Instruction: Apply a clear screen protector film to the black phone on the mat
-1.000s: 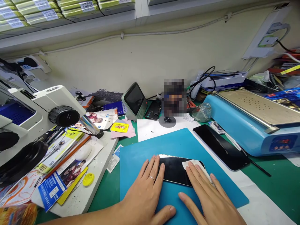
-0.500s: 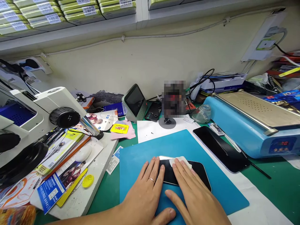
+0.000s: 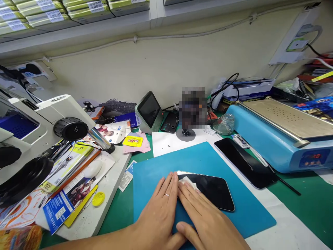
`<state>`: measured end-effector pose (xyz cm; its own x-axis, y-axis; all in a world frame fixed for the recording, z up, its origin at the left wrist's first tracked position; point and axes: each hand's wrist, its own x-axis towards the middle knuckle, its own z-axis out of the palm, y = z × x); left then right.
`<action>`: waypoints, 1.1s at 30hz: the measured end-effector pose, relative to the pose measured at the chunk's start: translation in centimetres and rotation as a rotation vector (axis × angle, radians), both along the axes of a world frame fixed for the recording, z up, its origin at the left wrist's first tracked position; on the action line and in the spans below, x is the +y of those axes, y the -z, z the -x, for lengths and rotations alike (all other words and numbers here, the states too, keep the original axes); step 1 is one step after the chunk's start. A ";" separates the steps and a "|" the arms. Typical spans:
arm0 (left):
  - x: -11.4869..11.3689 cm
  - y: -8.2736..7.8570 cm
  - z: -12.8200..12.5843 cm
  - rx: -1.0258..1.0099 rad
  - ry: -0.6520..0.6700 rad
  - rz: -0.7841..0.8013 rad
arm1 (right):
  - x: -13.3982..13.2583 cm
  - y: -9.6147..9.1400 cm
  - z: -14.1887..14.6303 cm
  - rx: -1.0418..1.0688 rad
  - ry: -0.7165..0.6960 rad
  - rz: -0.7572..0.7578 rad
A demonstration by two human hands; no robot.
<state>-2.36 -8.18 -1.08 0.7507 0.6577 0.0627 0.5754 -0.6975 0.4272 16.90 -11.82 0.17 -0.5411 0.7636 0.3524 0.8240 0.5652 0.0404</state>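
A smartphone (image 3: 217, 190) with a dark screen lies face up on a blue mat (image 3: 153, 170). My left hand (image 3: 158, 208) rests flat, fingers stretched and close together, along the phone's left end; a ring is on one finger. Under the fingertips of my right hand (image 3: 200, 211) is a crumpled white wipe (image 3: 189, 181), pressed onto the screen near that same end. The two hands nearly meet, and they cover the phone's lower left corner.
Right of the mat lies a second dark phone (image 3: 241, 163) beside a blue heating plate machine (image 3: 270, 139). A glass jar (image 3: 225, 124) and a small display device (image 3: 150, 113) stand behind. To the left are a microscope (image 3: 65, 118), booklets (image 3: 67, 198) and a yellow cap (image 3: 98, 199).
My right hand has slid left across the screen with the wipe, baring the right part of the phone. My left hand stays at the left end, its fingers closer together.
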 end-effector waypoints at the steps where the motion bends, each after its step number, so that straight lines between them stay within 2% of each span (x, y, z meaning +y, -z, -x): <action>1: 0.0 0.0 0.0 0.001 0.009 0.000 | -0.2 0.0 0.0 0.007 -0.002 0.011; 7: -0.1 -0.5 -0.1 0.000 -0.055 0.054 | 1.8 0.0 0.5 0.050 0.061 0.124; 10: -0.2 -0.7 0.0 0.004 -0.044 0.052 | 2.5 0.1 -0.4 0.093 0.093 0.211; 13: -0.1 -0.6 0.1 0.011 -0.019 0.053 | 1.6 0.6 -2.7 0.157 0.157 0.215; 16: 0.0 -0.5 0.1 0.021 -0.008 0.059 | -0.4 1.6 -5.3 0.170 0.235 0.128; 19: 0.0 -0.5 0.2 0.026 0.001 0.048 | -2.2 2.3 -6.7 0.135 0.248 0.032; 22: 0.0 -0.4 0.2 0.024 0.013 0.028 | -3.3 2.6 -6.2 0.108 0.216 -0.044; 25: -0.1 -0.2 0.2 0.023 0.019 0.009 | -3.5 2.3 -5.1 0.116 0.182 -0.044; 30: -0.1 0.0 0.1 0.013 0.027 -0.020 | -2.0 2.0 -4.3 0.145 0.212 0.039; 33: 0.0 0.3 0.1 0.021 0.033 -0.031 | -1.1 2.1 -4.5 0.147 0.252 0.021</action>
<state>-2.49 -8.18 -1.33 0.7733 0.6305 0.0667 0.5603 -0.7288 0.3936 21.44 -12.88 -1.95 -0.2781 0.8751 0.3959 0.9346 0.3418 -0.0990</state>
